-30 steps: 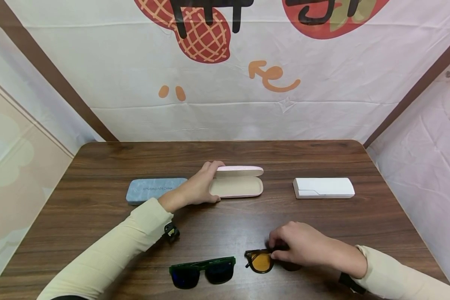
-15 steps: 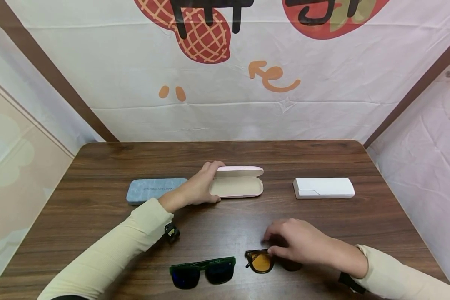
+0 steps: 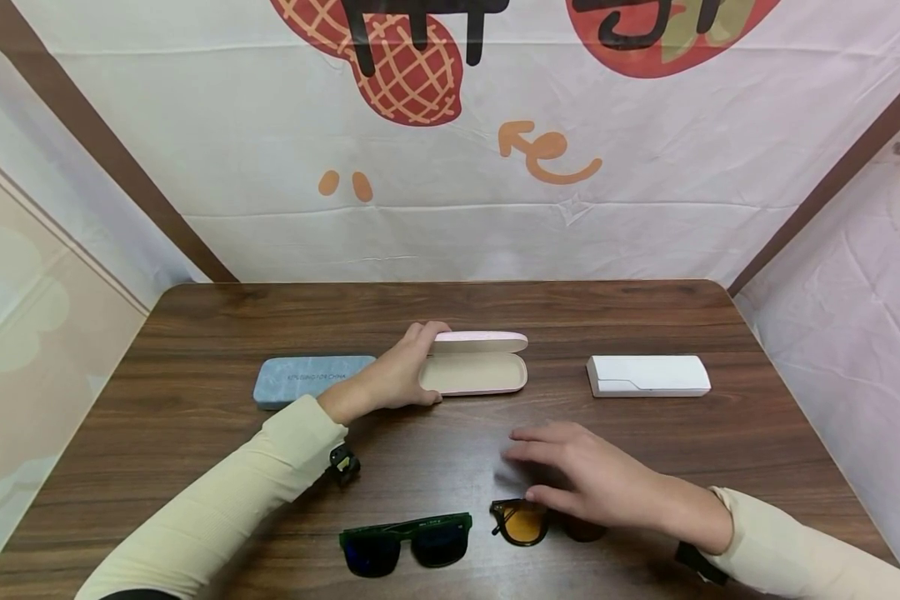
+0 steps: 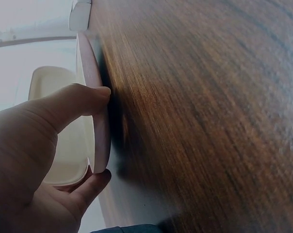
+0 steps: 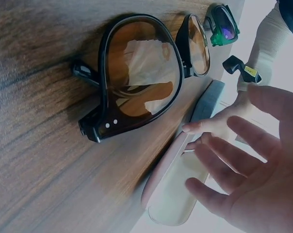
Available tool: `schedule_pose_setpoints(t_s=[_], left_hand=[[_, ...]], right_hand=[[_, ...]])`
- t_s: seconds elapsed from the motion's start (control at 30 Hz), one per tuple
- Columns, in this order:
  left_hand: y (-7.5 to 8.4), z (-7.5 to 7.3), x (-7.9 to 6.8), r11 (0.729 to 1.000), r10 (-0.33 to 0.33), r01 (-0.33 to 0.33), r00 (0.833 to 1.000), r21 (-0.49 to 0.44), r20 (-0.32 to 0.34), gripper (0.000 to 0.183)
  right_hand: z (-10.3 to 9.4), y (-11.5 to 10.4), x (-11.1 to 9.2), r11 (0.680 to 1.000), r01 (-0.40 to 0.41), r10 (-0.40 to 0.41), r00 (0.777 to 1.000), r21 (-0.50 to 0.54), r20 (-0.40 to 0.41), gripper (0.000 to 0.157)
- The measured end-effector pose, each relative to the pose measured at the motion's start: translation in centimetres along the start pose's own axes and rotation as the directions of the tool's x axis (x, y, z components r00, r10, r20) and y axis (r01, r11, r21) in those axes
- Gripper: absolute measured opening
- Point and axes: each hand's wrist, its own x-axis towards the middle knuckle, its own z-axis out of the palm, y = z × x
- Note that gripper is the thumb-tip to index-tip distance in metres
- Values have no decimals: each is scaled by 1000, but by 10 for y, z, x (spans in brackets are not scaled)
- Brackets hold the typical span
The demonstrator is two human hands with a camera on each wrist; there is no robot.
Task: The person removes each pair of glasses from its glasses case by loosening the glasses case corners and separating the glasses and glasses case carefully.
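At mid-table a pale pink glasses case [image 3: 480,373] stands open, its beige inside bare. My left hand [image 3: 390,375] holds the case by its left end. In the left wrist view its thumb [image 4: 90,99] presses the outside of the shell, and other fingers reach round the end. Dark-framed sunglasses [image 3: 523,525] with amber lenses lie folded near the front. My right hand [image 3: 600,479] hovers over them with fingers spread and partly hides one lens. The right wrist view shows nothing between the fingers, and the amber lens [image 5: 151,63] apart from them.
Left of the amber pair lie green-framed sunglasses [image 3: 405,542] with dark lenses. A closed blue glasses case [image 3: 292,377] is partly behind my left forearm. Farther right rests a closed white case [image 3: 648,375]. A printed cloth [image 3: 450,233] hangs behind the table.
My right hand has spread its fingers and shifted up and left off the amber sunglasses, which stay put. The left hand and the pink case look the same.
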Motion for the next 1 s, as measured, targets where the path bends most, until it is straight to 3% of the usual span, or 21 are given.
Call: schedule_pose_setpoints(t_s=[0.17,0.43,1.0], left_hand=[[0,0,0,1000,0,0,1000,1,3,100],[0,0,0,1000,8,-8,1000,13,-2,99],[0,0,1,1000,10,-10,1000,3,-6,98]], right_hand=[[0,1,2,999,7,-9,999,-33,-50,60],[-3,0,4,998,-34,32,999,-49,-43,87],[-14,3,15,984,-117,116,993,-131,-19,82]])
